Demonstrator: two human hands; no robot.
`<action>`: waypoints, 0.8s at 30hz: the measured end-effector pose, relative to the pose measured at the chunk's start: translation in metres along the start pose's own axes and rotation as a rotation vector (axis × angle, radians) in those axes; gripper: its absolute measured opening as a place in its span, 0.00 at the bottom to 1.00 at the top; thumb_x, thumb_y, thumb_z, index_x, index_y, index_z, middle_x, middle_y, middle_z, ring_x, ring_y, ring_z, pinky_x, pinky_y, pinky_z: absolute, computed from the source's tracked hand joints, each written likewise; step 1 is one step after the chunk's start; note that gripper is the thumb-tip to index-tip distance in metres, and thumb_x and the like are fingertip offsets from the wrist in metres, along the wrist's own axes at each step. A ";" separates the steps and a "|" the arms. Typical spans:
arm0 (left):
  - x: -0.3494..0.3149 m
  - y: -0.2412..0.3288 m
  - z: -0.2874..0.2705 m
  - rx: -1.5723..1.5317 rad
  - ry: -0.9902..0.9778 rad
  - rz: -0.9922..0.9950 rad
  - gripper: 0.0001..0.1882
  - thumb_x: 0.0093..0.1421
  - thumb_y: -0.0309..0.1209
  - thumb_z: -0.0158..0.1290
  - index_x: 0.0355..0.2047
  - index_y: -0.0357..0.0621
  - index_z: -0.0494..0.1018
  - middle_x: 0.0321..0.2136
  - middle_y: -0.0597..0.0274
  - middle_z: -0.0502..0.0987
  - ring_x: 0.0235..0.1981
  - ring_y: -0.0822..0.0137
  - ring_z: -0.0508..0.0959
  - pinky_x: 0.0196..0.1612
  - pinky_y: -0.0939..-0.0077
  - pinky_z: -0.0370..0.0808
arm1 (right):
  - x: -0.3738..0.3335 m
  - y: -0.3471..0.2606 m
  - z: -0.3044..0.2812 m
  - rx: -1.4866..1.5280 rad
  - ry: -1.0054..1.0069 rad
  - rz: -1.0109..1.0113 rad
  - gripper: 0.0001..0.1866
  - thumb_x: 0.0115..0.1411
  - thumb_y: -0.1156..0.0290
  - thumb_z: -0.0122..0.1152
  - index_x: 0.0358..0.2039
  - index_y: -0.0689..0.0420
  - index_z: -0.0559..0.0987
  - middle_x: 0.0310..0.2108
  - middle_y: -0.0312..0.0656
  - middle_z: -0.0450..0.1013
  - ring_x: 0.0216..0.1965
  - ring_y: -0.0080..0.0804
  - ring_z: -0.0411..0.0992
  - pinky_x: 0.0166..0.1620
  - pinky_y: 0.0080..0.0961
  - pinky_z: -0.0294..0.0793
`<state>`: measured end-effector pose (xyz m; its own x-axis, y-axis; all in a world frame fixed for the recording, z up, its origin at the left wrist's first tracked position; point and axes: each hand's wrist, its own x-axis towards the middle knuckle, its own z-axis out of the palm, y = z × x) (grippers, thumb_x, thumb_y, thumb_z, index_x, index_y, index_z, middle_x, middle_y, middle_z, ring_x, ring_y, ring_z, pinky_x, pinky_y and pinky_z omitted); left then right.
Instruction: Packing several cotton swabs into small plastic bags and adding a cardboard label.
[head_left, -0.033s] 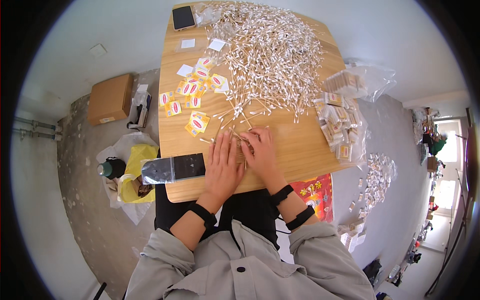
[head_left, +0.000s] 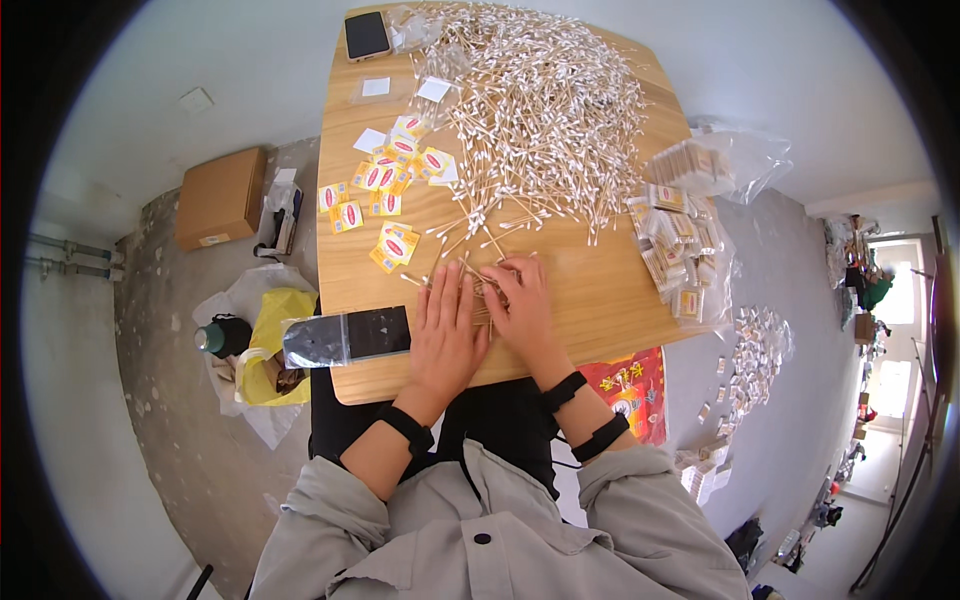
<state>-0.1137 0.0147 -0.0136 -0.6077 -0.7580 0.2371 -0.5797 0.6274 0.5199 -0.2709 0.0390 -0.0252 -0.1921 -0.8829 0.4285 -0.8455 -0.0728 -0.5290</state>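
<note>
My left hand [head_left: 447, 332] lies nearly flat near the front edge of the wooden table [head_left: 590, 310], its fingers stretched out and close together. Opposite it, my right hand [head_left: 521, 312] is slightly bent, with its fingers a little apart. Loose cotton swabs [head_left: 482, 300] lie between and under both hands, partly hidden by the fingers; I see no firm grip on them. Beyond the hands spreads a large heap of cotton swabs [head_left: 550, 110] with wooden sticks and white tips. Yellow and white printed cards [head_left: 385, 178] are scattered left of the heap.
Left of my left hand lies a dark flat object in a clear pouch [head_left: 350, 337]. A dark-screened device [head_left: 367, 36] sits at the far left corner. Bagged swab packs [head_left: 680, 250] line the right edge; more packs [head_left: 755, 360] cover the floor. A cardboard box [head_left: 220, 198] stands left.
</note>
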 end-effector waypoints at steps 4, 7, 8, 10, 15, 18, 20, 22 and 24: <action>-0.001 -0.001 0.004 0.112 -0.072 0.010 0.38 0.56 0.38 0.55 0.65 0.37 0.56 0.67 0.48 0.54 0.70 0.53 0.50 0.70 0.51 0.46 | -0.005 -0.006 -0.003 0.118 0.063 0.065 0.13 0.54 0.71 0.63 0.42 0.53 0.79 0.43 0.46 0.66 0.48 0.49 0.65 0.58 0.49 0.61; -0.004 -0.005 0.009 0.169 -0.081 0.012 0.38 0.57 0.41 0.53 0.65 0.37 0.56 0.67 0.49 0.54 0.70 0.54 0.49 0.70 0.52 0.44 | -0.003 -0.011 -0.008 0.033 -0.011 -0.043 0.15 0.54 0.72 0.63 0.44 0.53 0.79 0.44 0.47 0.66 0.49 0.49 0.65 0.57 0.46 0.62; -0.003 -0.004 0.009 0.183 -0.074 0.016 0.39 0.58 0.41 0.52 0.65 0.36 0.55 0.67 0.50 0.54 0.71 0.55 0.48 0.70 0.51 0.44 | -0.003 -0.010 -0.008 0.033 -0.009 -0.042 0.15 0.54 0.72 0.63 0.44 0.53 0.79 0.44 0.47 0.66 0.49 0.49 0.65 0.57 0.46 0.62; -0.003 -0.001 0.006 0.180 -0.090 0.012 0.39 0.58 0.42 0.52 0.65 0.36 0.54 0.67 0.50 0.54 0.71 0.55 0.48 0.70 0.52 0.43 | 0.000 -0.004 -0.005 0.002 -0.030 0.005 0.14 0.54 0.73 0.63 0.43 0.52 0.80 0.44 0.48 0.66 0.49 0.49 0.65 0.54 0.44 0.64; -0.003 0.000 0.004 0.189 -0.124 -0.004 0.40 0.58 0.43 0.51 0.66 0.34 0.53 0.68 0.50 0.53 0.71 0.56 0.48 0.71 0.52 0.43 | 0.009 0.028 -0.002 0.032 0.119 0.128 0.09 0.55 0.73 0.63 0.39 0.53 0.81 0.42 0.47 0.68 0.47 0.48 0.66 0.50 0.40 0.65; -0.003 0.001 0.005 0.198 -0.125 0.003 0.40 0.58 0.43 0.51 0.66 0.34 0.53 0.68 0.50 0.53 0.71 0.56 0.47 0.71 0.52 0.42 | 0.015 0.047 -0.006 -0.012 0.209 0.207 0.07 0.56 0.74 0.62 0.37 0.55 0.80 0.41 0.45 0.69 0.46 0.46 0.66 0.49 0.38 0.66; -0.003 0.000 0.005 0.192 -0.115 0.005 0.39 0.59 0.43 0.50 0.66 0.34 0.54 0.68 0.50 0.53 0.71 0.56 0.48 0.71 0.53 0.42 | 0.020 0.054 -0.009 -0.084 0.261 0.288 0.10 0.56 0.76 0.62 0.40 0.54 0.80 0.42 0.46 0.68 0.46 0.46 0.66 0.49 0.38 0.66; -0.004 -0.001 0.005 0.158 -0.114 0.014 0.40 0.57 0.42 0.52 0.66 0.35 0.53 0.68 0.49 0.52 0.71 0.54 0.48 0.70 0.51 0.42 | 0.019 0.054 -0.013 -0.141 0.310 0.229 0.13 0.55 0.77 0.61 0.42 0.53 0.79 0.42 0.46 0.68 0.46 0.46 0.66 0.50 0.39 0.65; -0.005 -0.002 0.003 0.132 -0.111 0.011 0.41 0.56 0.42 0.55 0.66 0.35 0.53 0.68 0.47 0.52 0.71 0.52 0.48 0.70 0.50 0.43 | 0.018 0.044 -0.017 -0.185 0.352 0.165 0.15 0.54 0.78 0.61 0.43 0.52 0.79 0.43 0.47 0.67 0.46 0.45 0.66 0.50 0.39 0.65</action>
<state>-0.1109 0.0174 -0.0182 -0.6666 -0.7309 0.1462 -0.6343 0.6593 0.4037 -0.3197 0.0277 -0.0286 -0.4634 -0.6610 0.5901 -0.8582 0.1688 -0.4848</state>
